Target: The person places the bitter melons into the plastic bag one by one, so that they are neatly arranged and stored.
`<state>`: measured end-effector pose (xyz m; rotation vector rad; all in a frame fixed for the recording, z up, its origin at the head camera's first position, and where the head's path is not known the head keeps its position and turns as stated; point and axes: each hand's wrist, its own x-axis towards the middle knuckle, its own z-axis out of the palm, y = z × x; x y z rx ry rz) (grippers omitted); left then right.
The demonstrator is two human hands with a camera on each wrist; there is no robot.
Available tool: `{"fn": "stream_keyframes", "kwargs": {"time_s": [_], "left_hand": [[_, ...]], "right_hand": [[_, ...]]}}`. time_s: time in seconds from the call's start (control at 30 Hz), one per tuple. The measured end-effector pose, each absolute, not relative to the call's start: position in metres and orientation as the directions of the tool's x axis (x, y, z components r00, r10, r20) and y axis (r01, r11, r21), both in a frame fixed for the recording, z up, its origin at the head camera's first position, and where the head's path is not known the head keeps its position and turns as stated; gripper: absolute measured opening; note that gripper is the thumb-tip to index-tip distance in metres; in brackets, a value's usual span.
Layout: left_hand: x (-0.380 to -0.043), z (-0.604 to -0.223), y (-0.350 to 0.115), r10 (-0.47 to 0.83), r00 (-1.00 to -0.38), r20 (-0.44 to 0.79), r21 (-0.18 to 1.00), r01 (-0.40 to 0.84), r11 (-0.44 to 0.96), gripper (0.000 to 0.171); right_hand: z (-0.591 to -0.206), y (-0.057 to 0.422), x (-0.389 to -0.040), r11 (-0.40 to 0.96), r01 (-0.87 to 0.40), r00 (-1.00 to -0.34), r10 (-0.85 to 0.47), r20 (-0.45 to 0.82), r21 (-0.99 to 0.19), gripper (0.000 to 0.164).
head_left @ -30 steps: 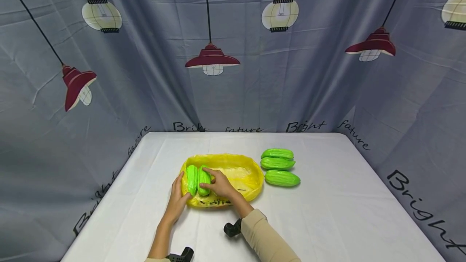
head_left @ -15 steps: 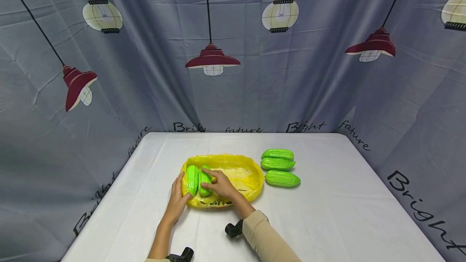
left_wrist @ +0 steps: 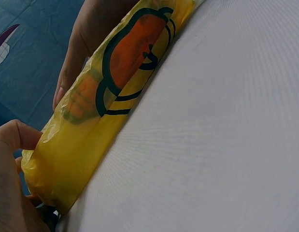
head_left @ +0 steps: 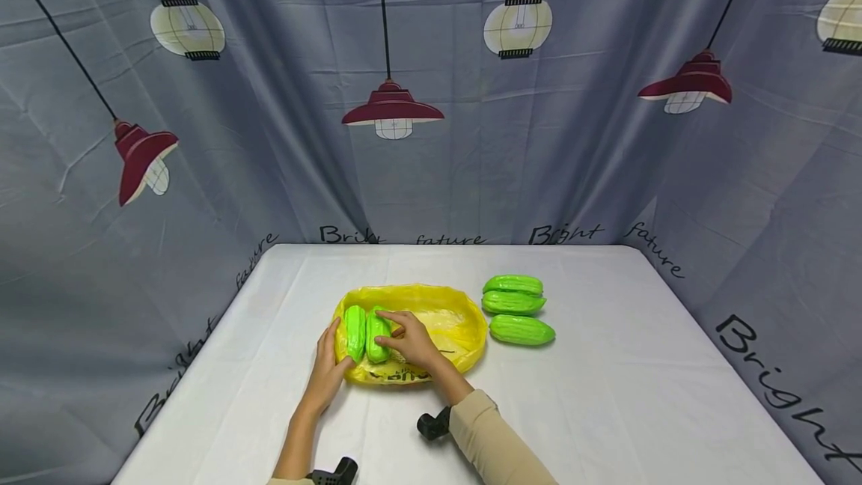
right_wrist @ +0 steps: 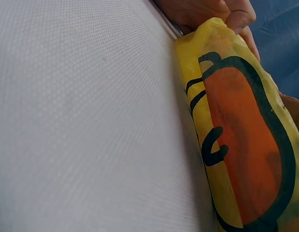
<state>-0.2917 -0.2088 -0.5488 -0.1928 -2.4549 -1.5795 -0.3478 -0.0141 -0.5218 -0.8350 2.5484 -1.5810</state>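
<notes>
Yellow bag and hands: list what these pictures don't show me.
Head view: part of one green vegetable, behind the right hand.
Left wrist view: inside of the yellow bag, hidden by its near wall.
Right wrist view: dark print outline, cut off by bottom edge.
Head view: left sleeve, cut off by bottom edge.

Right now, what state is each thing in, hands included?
Bag: open at the top, on the table
Two gourds: lying in the bag, side by side
Three gourds: lying right of the bag
Left hand: holds the bag's left end
Right hand: at the bagged right gourd, grip unclear
</notes>
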Motion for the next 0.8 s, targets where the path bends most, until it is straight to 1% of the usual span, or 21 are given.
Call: {"fn": "stream_keyframes", "kwargs": {"time_s": [0.3, 0.6, 0.8], "left_hand": [[-0.292, -0.549, -0.208, -0.014, -0.974, 0.226, 0.889, 0.200, 0.412, 0.083], [-0.292, -0.548, -0.208, -0.007, -0.971, 0.241, 0.889, 0.218, 0.403, 0.081], [-0.292, -0.547, -0.208, -0.007, -0.970, 0.244, 0.886, 0.220, 0.408, 0.082]], "right_hand": [[-0.522, -0.015, -0.348, 0.337, -0.425, -0.854, -0.456, 0.249, -0.840, 0.051], [-0.524, -0.011, -0.348, 0.351, -0.424, -0.855, -0.459, 0.241, -0.835, 0.050], [-0.512, 0.003, -0.351, 0.350, -0.423, -0.863, -0.437, 0.253, -0.836, 0.054]]}}
